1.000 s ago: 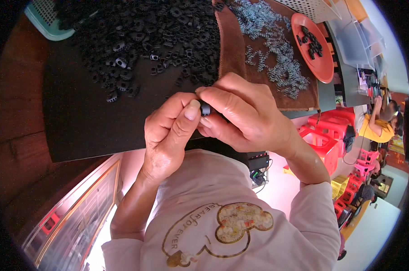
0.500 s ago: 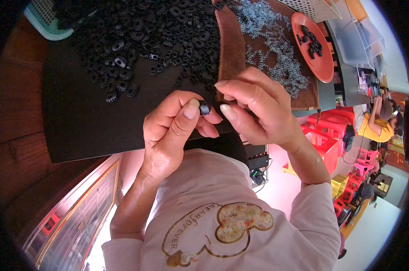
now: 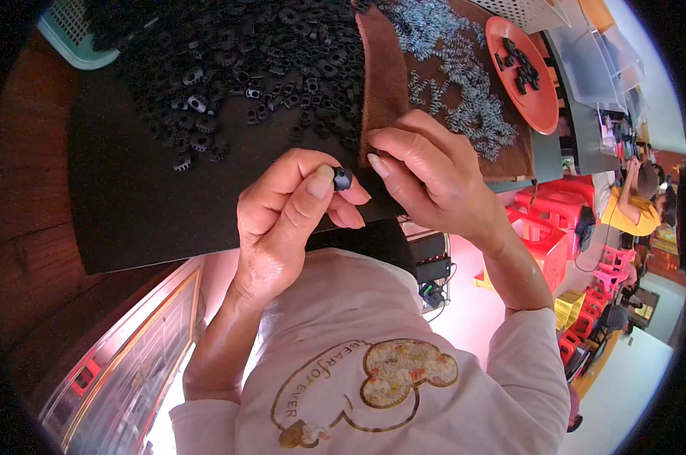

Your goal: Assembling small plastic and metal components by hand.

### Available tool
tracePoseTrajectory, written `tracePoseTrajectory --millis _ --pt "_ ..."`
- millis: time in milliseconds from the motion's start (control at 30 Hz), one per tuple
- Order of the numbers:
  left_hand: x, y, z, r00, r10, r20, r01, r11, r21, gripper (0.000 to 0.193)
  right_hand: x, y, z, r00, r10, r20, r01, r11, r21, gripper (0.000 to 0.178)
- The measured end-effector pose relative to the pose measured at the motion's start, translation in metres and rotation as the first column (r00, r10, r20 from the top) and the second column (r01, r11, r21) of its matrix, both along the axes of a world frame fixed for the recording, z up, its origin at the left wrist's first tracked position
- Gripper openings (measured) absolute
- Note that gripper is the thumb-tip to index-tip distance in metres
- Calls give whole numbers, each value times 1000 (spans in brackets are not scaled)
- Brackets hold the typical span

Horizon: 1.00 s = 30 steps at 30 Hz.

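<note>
My left hand pinches a small black plastic cord-lock piece between thumb and forefinger, its rounded end facing right. Just to the right, my right hand has its thumb and forefinger bent close together near the edge of the brown cloth. Anything between those fingertips is too dark to make out. Beyond my hands spreads a large heap of similar black pieces. Small metal springs lie scattered over the cloth on the right.
An orange-red plate with several black pieces sits at the far right of the dark table mat. A green basket stands at the far left, a white perforated basket at the back. Red stools and a person in yellow are off to the right.
My right thumb and forefinger have drawn closer together, and the thumb has risen toward the cloth edge. My left hand has barely shifted and keeps its black piece.
</note>
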<state>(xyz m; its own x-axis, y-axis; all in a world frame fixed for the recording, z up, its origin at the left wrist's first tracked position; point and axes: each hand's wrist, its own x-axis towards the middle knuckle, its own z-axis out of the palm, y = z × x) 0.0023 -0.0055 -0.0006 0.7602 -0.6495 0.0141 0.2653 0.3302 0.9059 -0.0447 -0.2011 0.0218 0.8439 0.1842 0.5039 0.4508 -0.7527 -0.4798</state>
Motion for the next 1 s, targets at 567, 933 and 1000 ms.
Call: tracePoseTrajectory --millis 567,933,1000 --pt "-1 -1 -2 1000 -16 -11 15 997 -78 24 -7 6 -6 997 51 -65 -48 997 52 23" --pt "-1 -4 2 998 62 -11 -63 997 -44 29 -2 15 7 998 13 -68 7 955 297 16" --pt "-2 -5 3 997 69 -32 -71 996 -60 30 0 20 8 996 26 -82 0 952 305 16"
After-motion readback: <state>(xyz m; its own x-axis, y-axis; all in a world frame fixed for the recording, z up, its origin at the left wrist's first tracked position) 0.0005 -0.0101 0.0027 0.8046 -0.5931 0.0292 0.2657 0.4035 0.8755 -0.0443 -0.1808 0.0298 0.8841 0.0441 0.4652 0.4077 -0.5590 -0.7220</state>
